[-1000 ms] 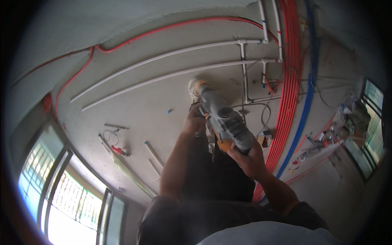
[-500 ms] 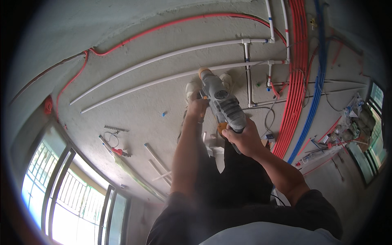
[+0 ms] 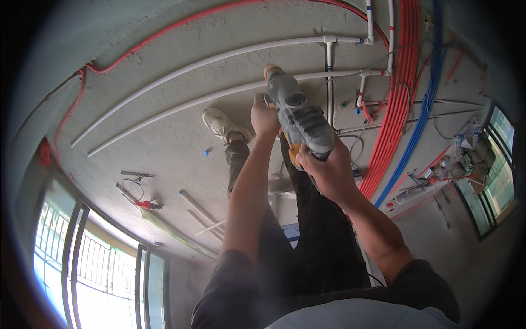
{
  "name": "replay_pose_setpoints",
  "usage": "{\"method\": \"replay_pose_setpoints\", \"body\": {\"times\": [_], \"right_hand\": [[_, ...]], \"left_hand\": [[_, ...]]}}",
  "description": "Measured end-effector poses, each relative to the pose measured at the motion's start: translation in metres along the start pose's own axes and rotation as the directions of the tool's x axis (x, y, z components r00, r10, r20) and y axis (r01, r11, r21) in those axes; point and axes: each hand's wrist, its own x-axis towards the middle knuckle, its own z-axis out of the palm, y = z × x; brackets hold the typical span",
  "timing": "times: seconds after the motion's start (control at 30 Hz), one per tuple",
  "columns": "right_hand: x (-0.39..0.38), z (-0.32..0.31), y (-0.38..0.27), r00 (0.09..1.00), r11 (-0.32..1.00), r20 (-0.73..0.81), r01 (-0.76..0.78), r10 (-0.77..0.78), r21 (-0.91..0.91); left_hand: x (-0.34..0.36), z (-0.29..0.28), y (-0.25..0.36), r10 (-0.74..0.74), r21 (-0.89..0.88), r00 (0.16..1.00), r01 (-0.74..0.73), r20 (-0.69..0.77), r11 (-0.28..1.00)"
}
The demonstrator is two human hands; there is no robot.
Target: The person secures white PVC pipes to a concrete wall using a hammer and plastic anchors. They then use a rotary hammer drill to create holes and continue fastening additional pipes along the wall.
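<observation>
Below the drill (image 3: 300,118) lie long white pipes (image 3: 274,45)

Left hand (image 3: 264,116): fingertips out of sight beside grey-and-orange power tool (image 3: 301,114). Right hand (image 3: 333,174): fingers partly hidden behind it. Upper edge cuts off long red pipes (image 3: 399,88), blue pipes (image 3: 429,98). Jumbled grey-brown heap (image 3: 475,158): contents too small to tell.

Glare bleaches the window (image 3: 101,268) at lower left.

Unfinished room, exposed pipes (image 3: 406,60), raw concrete floor (image 3: 164,156)
</observation>
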Motion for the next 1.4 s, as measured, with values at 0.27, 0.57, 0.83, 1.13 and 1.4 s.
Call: {"method": "replay_pose_setpoints", "body": {"times": [0.27,0.57,0.83,1.13,1.4], "right_hand": [[0.032,0.002,-0.022,0.999,1.0,-0.052,-0.001,0.0,-0.028],[0.003,-0.029,-0.013,0.992,0.989,-0.084,-0.086,0.096,0.118],[0.004,-0.023,0.001,0.998,0.999,-0.05,0.024,-0.025,-0.031],[0.052,0.0,0.003,0.967,0.965,-0.132,0.191,-0.216,-0.181],[0.106,-0.016,0.002,0.992,0.989,-0.101,0.066,-0.079,-0.131]], "left_hand": [[0.066,-0.004,-0.01,0.02,-0.324,0.833,0.193,0.553,0.926],[0.035,-0.023,0.008,-0.028,-0.45,0.723,0.46,0.69,0.765],[0.0,-0.014,-0.004,0.007,-0.338,0.969,0.08,0.248,0.938],[0.052,0.046,-0.023,0.199,-0.458,0.977,-0.14,0.083,0.878],[0.095,0.071,-0.011,0.078,-0.34,0.996,-0.058,0.045,0.939]]}}
